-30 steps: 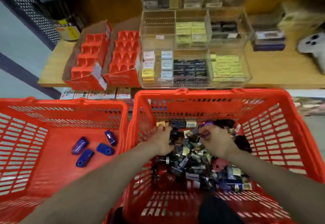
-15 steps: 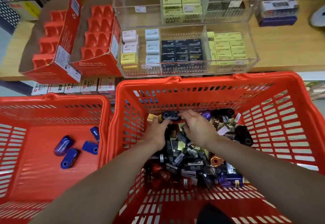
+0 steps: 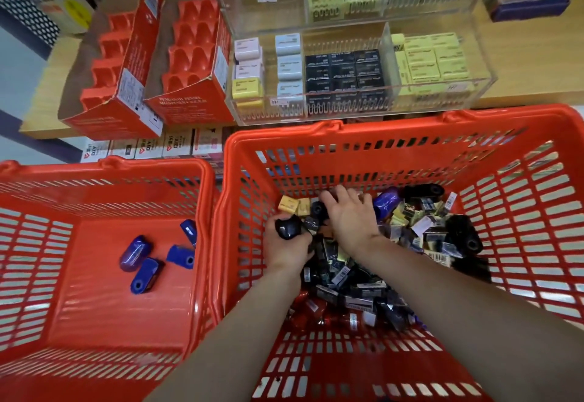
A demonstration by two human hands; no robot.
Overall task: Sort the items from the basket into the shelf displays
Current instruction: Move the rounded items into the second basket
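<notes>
Two bare forearms are seen, entering from the lower edge of the head view and reaching over the near rim of the red basket (image 3: 373,136). No sleeves, gloves, watch, rings or bands are seen on either arm up to the frame edge. The left hand (image 3: 286,245) and right hand (image 3: 352,220) are uncovered; short, unpainted fingernails are made out on the right hand. A dark patch, possibly clothing, is glimpsed below the basket's near edge; it cannot be identified.
</notes>
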